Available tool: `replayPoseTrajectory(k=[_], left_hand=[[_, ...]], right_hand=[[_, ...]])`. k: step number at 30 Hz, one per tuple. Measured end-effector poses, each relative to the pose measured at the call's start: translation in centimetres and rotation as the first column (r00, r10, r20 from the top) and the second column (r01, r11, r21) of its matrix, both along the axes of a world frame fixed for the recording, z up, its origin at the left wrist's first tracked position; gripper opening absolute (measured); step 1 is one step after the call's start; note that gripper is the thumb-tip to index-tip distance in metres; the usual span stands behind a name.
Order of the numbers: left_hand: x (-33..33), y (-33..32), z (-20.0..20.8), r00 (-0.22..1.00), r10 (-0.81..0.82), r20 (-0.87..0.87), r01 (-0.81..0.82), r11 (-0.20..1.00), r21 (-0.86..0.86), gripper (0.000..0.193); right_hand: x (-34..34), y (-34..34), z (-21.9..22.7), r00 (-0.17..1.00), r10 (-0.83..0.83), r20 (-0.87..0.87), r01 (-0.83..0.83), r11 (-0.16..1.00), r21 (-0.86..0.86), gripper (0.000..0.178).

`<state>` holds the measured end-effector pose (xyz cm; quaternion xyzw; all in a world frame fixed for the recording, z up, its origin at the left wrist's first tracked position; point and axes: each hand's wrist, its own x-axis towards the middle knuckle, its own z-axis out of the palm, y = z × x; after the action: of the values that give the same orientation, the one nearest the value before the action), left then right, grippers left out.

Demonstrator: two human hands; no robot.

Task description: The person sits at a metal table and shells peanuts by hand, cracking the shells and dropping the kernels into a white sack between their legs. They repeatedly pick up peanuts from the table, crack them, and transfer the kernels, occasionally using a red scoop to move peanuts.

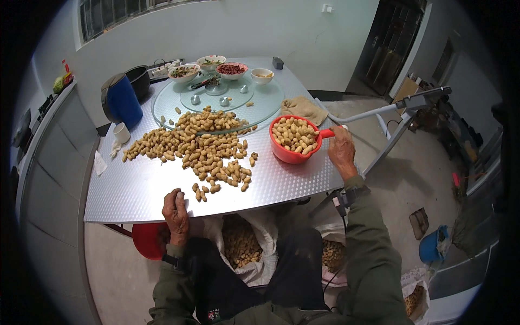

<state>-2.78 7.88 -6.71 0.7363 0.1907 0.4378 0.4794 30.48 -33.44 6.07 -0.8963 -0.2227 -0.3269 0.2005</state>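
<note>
So there's a big peanut pile [200, 143] spread over a shiny metal table [130, 189], and I'm placing everything off that. Just right of the pile is a red dipper [290, 158], standing upright and loaded with more unshelled peanuts [295, 134]. The right hand [341, 151] has its fingers closed around the handle [326, 133], on the side away from the pile.

Left hand [175, 214] is on the near side of the pile, right at the table edge, a little apart from the closest loose nuts. Its fingers look bent and bunched together, but I honestly can't tell if there's anything in them or exactly how far open they are.

The far side of the pile meets a glass turntable [271, 100]; can't tell how many nuts sit on the glass. Beyond the pile, on the turntable, there's a bowl of reddish nuts [232, 77] with a small white bowl [262, 81] next to it. Left of the pile: a white cup [121, 132] and a blue jug [125, 103]. Past the dipper from the pile, a tan cloth [303, 110]. Below the pile, under the table edge, a white sack [266, 233] with more peanuts inside, plus a red basin [146, 241] to its left.
</note>
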Motion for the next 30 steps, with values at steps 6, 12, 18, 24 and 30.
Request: replayPoseTrajectory(k=[6,12,18,24,30], left_hand=[[-0.1,-0.5,0.7,0.998,0.033,-0.050,-0.030,0.998,0.061,0.021],[-0.3,-0.8,1.1,0.994,0.050,-0.098,-0.038,0.992,0.117,0.020],[-0.2,-0.9,0.9,0.997,0.031,-0.067,-0.025,0.995,0.098,0.020],[-0.3,-0.3,0.4,0.996,0.018,-0.090,-0.006,0.992,0.130,0.020],[-0.5,0.2,-0.3,0.994,-0.029,-0.102,0.033,0.999,0.030,0.020]], right_hand=[[3.6,-2.3,1.2,0.999,0.012,0.047,0.005,0.936,-0.353,0.047],[4.6,-3.9,1.7,0.997,-0.013,-0.075,-0.028,0.857,-0.514,0.034],[2.7,-5.6,3.7,0.931,-0.079,-0.356,-0.115,0.864,-0.491,0.027],[-1.5,-5.9,5.6,0.437,0.109,-0.893,-0.209,0.978,0.017,0.053],[-6.4,-5.5,4.1,0.094,0.540,-0.837,0.122,0.828,0.548,0.052]])
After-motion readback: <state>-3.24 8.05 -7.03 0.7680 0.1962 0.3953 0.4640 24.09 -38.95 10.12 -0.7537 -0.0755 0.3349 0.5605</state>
